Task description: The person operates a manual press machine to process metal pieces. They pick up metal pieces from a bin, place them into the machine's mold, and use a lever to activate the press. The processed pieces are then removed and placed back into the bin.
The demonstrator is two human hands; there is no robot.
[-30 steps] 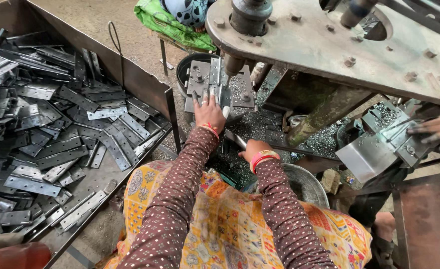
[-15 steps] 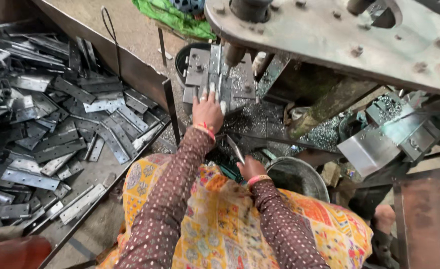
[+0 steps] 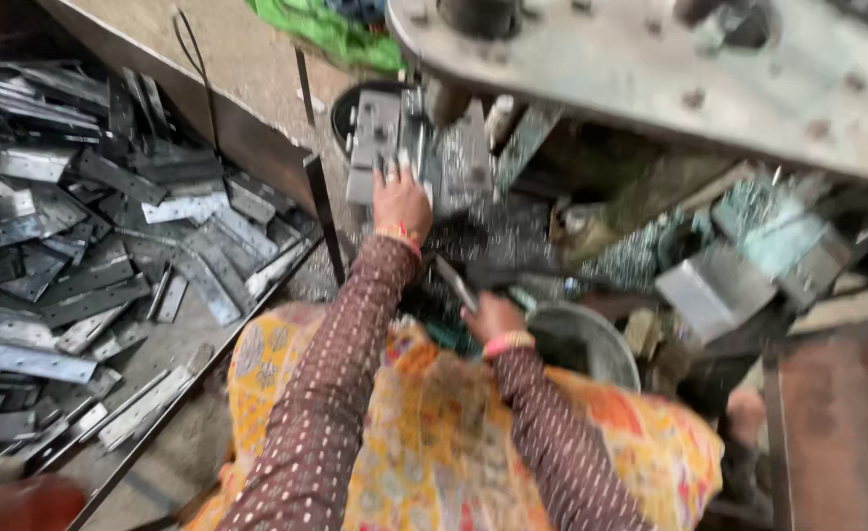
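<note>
A gritty metal workshop seen from above: a dusty concrete floor, a low steel tray (image 3: 257,162) at left heaped with flat grey metal strips (image 3: 89,246), and the pale, bolt-studded arm of a press machine (image 3: 670,69) crossing the top of the frame. A crumpled bright green plastic bag (image 3: 326,29) lies beyond the tray, at the top edge; no labels or signs can be made out through the motion blur. The person's left hand (image 3: 401,202) reaches forward with fingers spread and rests flat on a grey metal plate (image 3: 380,128) at the press bed, touching it rather than gripping it. The right hand (image 3: 491,317), drawn back near the lap, is closed around a thin dark metal piece (image 3: 456,285) that sticks up and to the left from the fist; just beside it stands a round grey metal bowl (image 3: 591,339). Compared with half a second ago, the left hand has stayed on the plate, while the right hand sits a little lower and the camera has tilted, blurring the scene.
</note>
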